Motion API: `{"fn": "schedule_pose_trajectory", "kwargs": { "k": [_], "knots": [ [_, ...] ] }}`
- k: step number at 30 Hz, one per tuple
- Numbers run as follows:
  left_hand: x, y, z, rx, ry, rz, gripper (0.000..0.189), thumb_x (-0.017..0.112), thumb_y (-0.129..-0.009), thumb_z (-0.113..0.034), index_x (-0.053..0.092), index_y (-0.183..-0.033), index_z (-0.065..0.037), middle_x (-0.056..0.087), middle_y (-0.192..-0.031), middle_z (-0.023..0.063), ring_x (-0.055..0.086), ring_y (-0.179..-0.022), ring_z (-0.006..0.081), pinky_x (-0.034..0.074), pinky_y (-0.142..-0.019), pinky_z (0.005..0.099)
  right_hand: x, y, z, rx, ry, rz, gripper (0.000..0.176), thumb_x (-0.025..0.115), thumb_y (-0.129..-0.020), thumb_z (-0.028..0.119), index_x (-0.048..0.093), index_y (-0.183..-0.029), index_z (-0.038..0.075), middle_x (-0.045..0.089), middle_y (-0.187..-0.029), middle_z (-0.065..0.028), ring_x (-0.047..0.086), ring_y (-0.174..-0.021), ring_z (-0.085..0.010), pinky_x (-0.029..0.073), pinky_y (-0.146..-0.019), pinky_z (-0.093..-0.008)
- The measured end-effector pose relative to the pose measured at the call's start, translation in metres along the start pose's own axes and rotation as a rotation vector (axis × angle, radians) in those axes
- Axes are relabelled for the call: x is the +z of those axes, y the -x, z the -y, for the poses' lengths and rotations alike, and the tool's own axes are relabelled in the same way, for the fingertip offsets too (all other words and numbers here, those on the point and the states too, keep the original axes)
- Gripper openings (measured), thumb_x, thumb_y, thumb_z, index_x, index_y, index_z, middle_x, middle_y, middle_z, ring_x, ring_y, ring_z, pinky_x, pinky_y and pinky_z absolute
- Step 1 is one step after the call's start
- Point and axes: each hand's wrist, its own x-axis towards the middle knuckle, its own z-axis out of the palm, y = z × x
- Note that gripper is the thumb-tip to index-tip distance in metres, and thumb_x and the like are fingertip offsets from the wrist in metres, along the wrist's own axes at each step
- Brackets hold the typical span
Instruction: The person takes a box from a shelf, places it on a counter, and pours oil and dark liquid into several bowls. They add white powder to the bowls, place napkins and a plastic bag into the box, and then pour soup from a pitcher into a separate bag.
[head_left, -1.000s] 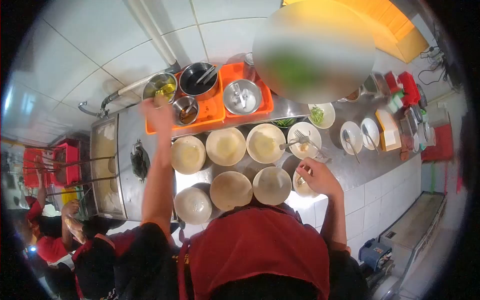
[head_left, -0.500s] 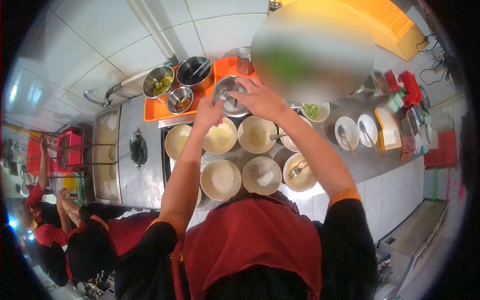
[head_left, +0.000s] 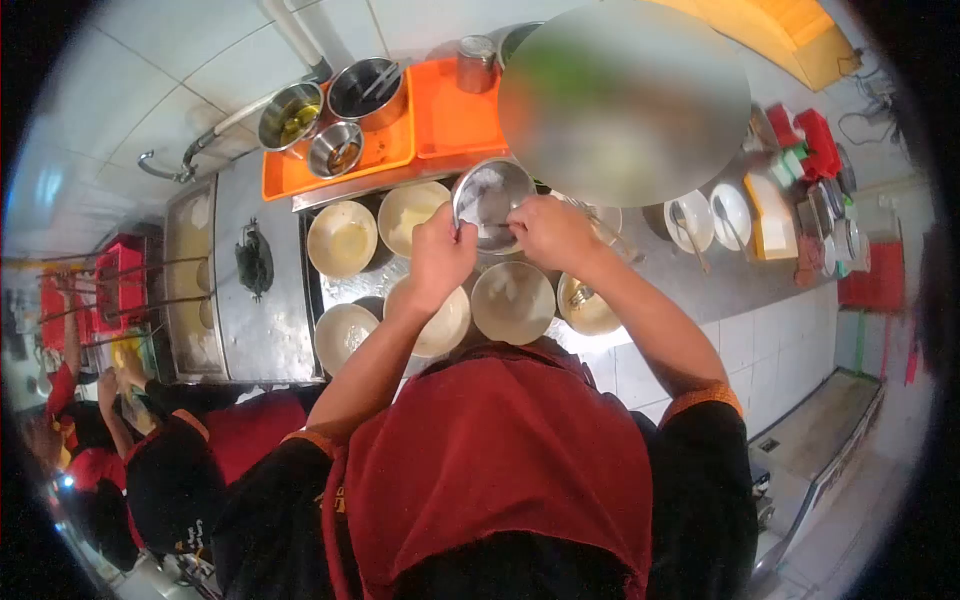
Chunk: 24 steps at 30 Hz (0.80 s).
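Observation:
My left hand [head_left: 443,258] is closed on the near left rim of a round metal bowl [head_left: 463,180], which has white powder [head_left: 485,190] in it. My right hand [head_left: 558,235] pinches a thin metal spoon [head_left: 497,226] that reaches into this metal bowl; its tip is hard to make out. The metal bowl is held above two rows of cream bowls. Among these are a cream bowl [head_left: 512,300] with white powder just below and a cream bowl [head_left: 342,238] with a pale yellowish bottom at the left.
Behind stands an orange tray [head_left: 460,118] with metal pots [head_left: 367,98] and a lidded metal canister [head_left: 476,66]. White bowls with spoons [head_left: 731,215] sit at the right. A dark leafy bundle [head_left: 254,262] lies on the left counter. Co-workers [head_left: 170,480] stand at left. A blurred patch hides the back.
Both hands have brought the metal bowl from the tray's edge nearer to me, over the cream bowls. My right hand has gone from spread over the bowl to pinching the spoon at its right side.

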Motion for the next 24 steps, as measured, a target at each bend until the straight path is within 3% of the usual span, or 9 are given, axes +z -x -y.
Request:
{"fn": "schedule_pose_trajectory", "kwargs": {
  "k": [3, 5, 6, 8, 10, 17, 20, 22, 24],
  "knots": [
    [0.015, 0.009, 0.01, 0.028, -0.099, 0.026, 0.013, 0.059, -0.083, -0.009, 0.06, -0.088, 0.002, 0.058, -0.064, 0.0232, 0.061, -0.058, 0.04, 0.048, -0.056, 0.0455, 0.009, 0.008, -0.008, 0.169, -0.365, 0.101, 0.017, 0.059, -0.082, 0.017, 0.071, -0.081, 0.006, 0.067, -0.085, -0.0179, 0.066, -0.081, -0.0375, 0.053, -0.072, -0.0479],
    [0.02, 0.008, 0.015, 0.107, -0.118, 0.028, 0.011, 0.055, -0.087, -0.006, 0.06, -0.094, 0.002, 0.061, -0.058, 0.0091, 0.062, -0.046, 0.0165, 0.048, -0.044, 0.0322, 0.007, 0.014, -0.012, 0.262, -0.554, 0.142, 0.019, 0.058, -0.083, 0.019, 0.071, -0.083, 0.005, 0.067, -0.085, -0.0199, 0.066, -0.081, -0.0392, 0.053, -0.074, -0.0488],
    [0.02, 0.007, 0.018, 0.114, -0.119, 0.031, 0.011, 0.055, -0.087, -0.006, 0.06, -0.094, 0.002, 0.061, -0.058, 0.0091, 0.062, -0.046, 0.0165, 0.048, -0.044, 0.0322, 0.005, 0.019, -0.012, 0.222, -0.443, 0.032, 0.018, 0.058, -0.084, 0.018, 0.07, -0.083, 0.005, 0.067, -0.086, -0.0196, 0.066, -0.081, -0.0388, 0.053, -0.074, -0.0492],
    [0.019, 0.007, 0.018, 0.012, -0.048, 0.049, 0.012, 0.059, -0.082, -0.008, 0.06, -0.087, 0.002, 0.058, -0.063, 0.0227, 0.062, -0.056, 0.0377, 0.048, -0.054, 0.0439, -0.004, 0.023, -0.006, 0.189, -0.334, -0.079, 0.018, 0.057, -0.084, 0.017, 0.07, -0.084, 0.004, 0.067, -0.088, -0.0194, 0.066, -0.081, -0.0384, 0.053, -0.075, -0.0495],
    [0.015, 0.008, 0.013, 0.001, -0.029, 0.066, 0.011, 0.059, -0.083, -0.008, 0.06, -0.087, 0.002, 0.057, -0.062, 0.022, 0.061, -0.055, 0.0362, 0.047, -0.054, 0.043, -0.015, 0.024, 0.001, 0.199, -0.07, -0.165, 0.015, 0.057, -0.085, 0.013, 0.069, -0.086, 0.004, 0.065, -0.09, -0.0174, 0.065, -0.081, -0.0376, 0.053, -0.074, -0.0484],
    [0.01, 0.012, -0.006, 0.074, -0.141, 0.04, 0.009, 0.059, -0.083, -0.007, 0.056, -0.082, 0.002, 0.056, -0.06, 0.0202, 0.06, -0.052, 0.0343, 0.047, -0.051, 0.0409, -0.002, 0.028, -0.004, -0.049, -0.049, -0.341, 0.014, 0.055, -0.084, 0.006, 0.067, -0.09, 0.002, 0.063, -0.088, -0.0146, 0.065, -0.083, -0.0354, 0.054, -0.072, -0.0448],
    [0.013, 0.015, -0.003, 0.106, -0.139, 0.009, 0.011, 0.06, -0.083, -0.007, 0.054, -0.081, 0.002, 0.056, -0.06, 0.0208, 0.062, -0.054, 0.0368, 0.047, -0.051, 0.0428, 0.024, 0.036, -0.002, 0.089, -0.227, -0.393, 0.015, 0.059, -0.083, 0.005, 0.07, -0.092, 0.002, 0.065, -0.088, -0.0142, 0.066, -0.082, -0.0341, 0.054, -0.072, -0.042],
    [0.015, 0.013, 0.002, 0.103, -0.16, -0.001, 0.011, 0.06, -0.082, -0.007, 0.053, -0.081, 0.002, 0.057, -0.06, 0.0213, 0.062, -0.055, 0.0381, 0.047, -0.052, 0.0439, 0.057, 0.037, -0.011, 0.348, -0.643, -0.352, 0.016, 0.064, -0.083, 0.007, 0.073, -0.095, 0.003, 0.068, -0.087, -0.0137, 0.067, -0.077, -0.0286, 0.053, -0.072, -0.0371],
    [0.017, 0.014, 0.009, 0.098, -0.186, -0.002, 0.012, 0.06, -0.082, -0.007, 0.053, -0.081, 0.002, 0.057, -0.06, 0.0219, 0.063, -0.057, 0.0394, 0.047, -0.052, 0.045, 0.071, 0.038, -0.016, 0.399, -0.739, -0.309, 0.016, 0.065, -0.083, 0.008, 0.074, -0.095, 0.002, 0.069, -0.086, -0.0124, 0.066, -0.075, -0.0253, 0.053, -0.072, -0.035]
  ]
}}
